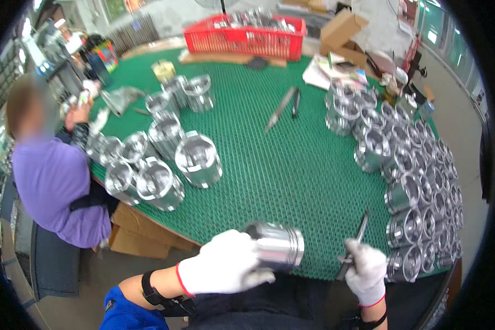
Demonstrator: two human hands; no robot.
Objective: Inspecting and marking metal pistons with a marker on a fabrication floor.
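My left hand, in a white glove with a red cuff, grips a shiny metal piston lying on its side above the table's near edge. Grooves ring the piston's right end. The gloved fingers of my right hand are closed round a slim, dark, pointed tool, perhaps a file or a scraper. Its tip points up and away from me, apart from the piston. Close to my right hand stands the nearest piston of a large group along the table's right side.
A green ribbed mat covers the table. Several pistons stand at the left. Farther back lie a tapered grey blade and a black-handled tool. A red crate of metal parts sits at the back. A person in purple works at the left.
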